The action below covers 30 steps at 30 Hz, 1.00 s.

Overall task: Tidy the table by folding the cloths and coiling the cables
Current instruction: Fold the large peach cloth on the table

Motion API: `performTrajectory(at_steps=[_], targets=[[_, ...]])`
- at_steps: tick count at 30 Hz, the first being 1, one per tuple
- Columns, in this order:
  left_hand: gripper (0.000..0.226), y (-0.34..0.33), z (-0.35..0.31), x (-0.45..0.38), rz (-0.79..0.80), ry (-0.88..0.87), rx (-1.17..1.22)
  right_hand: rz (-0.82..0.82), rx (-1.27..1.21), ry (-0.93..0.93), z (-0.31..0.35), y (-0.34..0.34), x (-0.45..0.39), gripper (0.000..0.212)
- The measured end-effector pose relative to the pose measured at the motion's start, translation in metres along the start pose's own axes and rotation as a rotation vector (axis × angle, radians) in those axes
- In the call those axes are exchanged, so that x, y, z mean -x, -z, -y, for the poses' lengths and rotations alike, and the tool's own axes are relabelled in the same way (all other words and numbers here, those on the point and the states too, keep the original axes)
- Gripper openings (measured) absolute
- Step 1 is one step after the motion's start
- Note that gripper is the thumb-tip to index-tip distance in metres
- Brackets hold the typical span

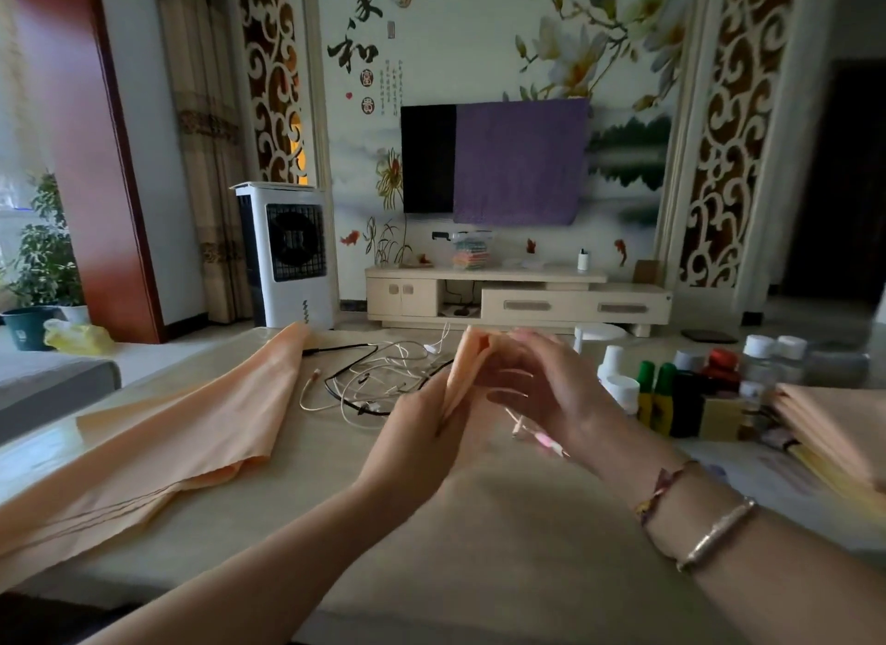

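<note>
Currently: left hand (422, 421) and right hand (542, 390) pinch small peach fabric cloth (467, 361) above beige table (479, 500) | risk: slippery fabric slips, fold misaligns | tangled black-and-white cables (378, 380) lie behind, uncoiled.

Mural wall (479, 44), half-draped TV (494, 162), cream cabinet (518, 299), white cooler (287, 256).
</note>
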<state>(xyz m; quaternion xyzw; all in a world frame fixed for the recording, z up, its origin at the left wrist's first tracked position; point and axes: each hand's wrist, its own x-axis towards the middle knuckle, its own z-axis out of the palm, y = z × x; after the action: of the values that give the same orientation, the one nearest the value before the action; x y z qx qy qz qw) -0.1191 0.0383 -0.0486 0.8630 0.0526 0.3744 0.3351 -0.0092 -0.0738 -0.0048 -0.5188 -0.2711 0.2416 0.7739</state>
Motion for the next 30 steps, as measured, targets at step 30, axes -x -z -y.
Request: performTrajectory(at_steps=[30], targets=[[0.051, -0.316, -0.185, -0.095, 0.527, 0.611, 0.334, -0.790, 1.240, -0.127, 0.116, 0.354, 0.060, 0.045]])
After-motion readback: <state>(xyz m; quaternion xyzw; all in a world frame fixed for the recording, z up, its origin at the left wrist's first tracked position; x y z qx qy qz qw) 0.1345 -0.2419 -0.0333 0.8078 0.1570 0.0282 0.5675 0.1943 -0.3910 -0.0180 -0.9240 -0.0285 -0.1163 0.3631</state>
